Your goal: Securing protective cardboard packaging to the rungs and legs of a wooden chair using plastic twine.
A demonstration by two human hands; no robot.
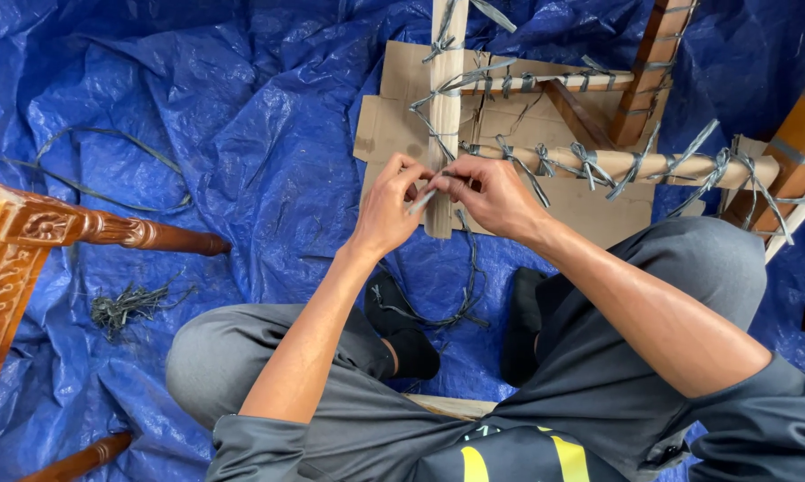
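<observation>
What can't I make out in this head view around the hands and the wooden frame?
- Grey strap end at the pale upright wooden slat: covered by fingers of left hand and right hand.
- Wooden frame with grey strap ties: cut off by top and right edges.
- Carved brown wooden chair leg: cut off at left edge.
- Small grey strap scrap pile on blue tarp: too small to count.

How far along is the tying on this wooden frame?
Done: the horizontal pole already carries several grey strap knots. In hand: left hand and right hand pinch a grey strap at the upright slat. Left: the slat's lower end looks unwrapped; loose straps lie on the blue tarp.
</observation>
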